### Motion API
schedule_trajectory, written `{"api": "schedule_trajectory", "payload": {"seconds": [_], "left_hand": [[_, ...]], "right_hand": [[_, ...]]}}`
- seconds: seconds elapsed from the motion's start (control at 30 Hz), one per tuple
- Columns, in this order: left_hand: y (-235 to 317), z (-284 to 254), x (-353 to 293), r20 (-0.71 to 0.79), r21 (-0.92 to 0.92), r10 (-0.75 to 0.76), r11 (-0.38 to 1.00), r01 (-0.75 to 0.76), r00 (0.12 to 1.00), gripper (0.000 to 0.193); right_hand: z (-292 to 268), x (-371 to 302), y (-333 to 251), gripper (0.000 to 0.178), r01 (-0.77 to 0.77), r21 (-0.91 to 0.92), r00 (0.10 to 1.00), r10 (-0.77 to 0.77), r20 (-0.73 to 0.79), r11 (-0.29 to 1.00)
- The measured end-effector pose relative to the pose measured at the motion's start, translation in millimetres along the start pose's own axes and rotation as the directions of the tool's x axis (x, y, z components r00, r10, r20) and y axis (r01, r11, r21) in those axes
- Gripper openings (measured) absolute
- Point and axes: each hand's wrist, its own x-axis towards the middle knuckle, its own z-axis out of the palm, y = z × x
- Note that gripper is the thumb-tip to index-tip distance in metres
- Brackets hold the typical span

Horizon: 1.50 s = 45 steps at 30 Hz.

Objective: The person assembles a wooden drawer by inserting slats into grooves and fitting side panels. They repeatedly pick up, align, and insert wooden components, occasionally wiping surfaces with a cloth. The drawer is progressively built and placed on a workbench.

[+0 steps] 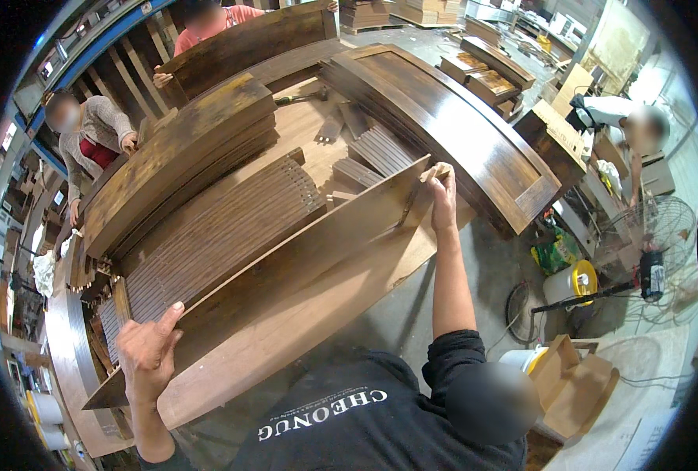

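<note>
A long dark brown wooden panel [310, 255] stands tilted on its long edge along the near side of a pale wooden worktable [286, 337]. My left hand [146, 349] is closed on its upper edge toward the left end, index finger stretched along the edge. At the far right end, my right hand [442, 192] grips the panel's corner, fingers curled over it. Just behind the panel lies a wide stack of grooved brown slats [215, 228]. Shorter dark wood pieces [380, 151] are piled near its right end. The lower part of my left fingers is hidden.
Curved brown boards [184, 149] are stacked beyond the slats, with a hammer [302, 96] beside them. Large framed panels [451, 118] lie at the right. Two co-workers stand across the table, one holding a long board [247, 51]; another bends at far right near a fan [651, 243].
</note>
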Motion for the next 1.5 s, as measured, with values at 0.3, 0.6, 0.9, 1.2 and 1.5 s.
{"api": "schedule_trajectory", "payload": {"seconds": [0.3,0.6,0.9,1.2,1.5], "left_hand": [[-1,4,-2,0.006,-0.003,0.017,1.000,-0.017,1.000,0.052],[-2,6,-1,-0.004,-0.011,-0.008,1.000,0.008,1.000,0.050],[-7,14,1,-0.019,-0.040,-0.043,0.998,0.042,0.999,0.047],[-13,20,-4,0.002,-0.077,-0.057,0.995,0.057,0.998,0.047],[-10,16,-1,0.019,-0.049,-0.030,0.998,0.031,0.999,0.047]], "right_hand": [[8,-2,-9,0.023,0.009,-0.052,1.000,-0.009,0.005,0.999],[8,-2,-10,0.022,0.006,-0.033,1.000,-0.006,0.012,0.999],[8,-2,-10,0.022,0.008,-0.084,1.000,-0.008,0.001,0.996],[10,-4,-13,0.021,0.023,-0.035,1.000,-0.022,0.011,0.999],[11,-4,-13,0.022,0.022,-0.013,1.000,-0.022,0.019,1.000]]}}
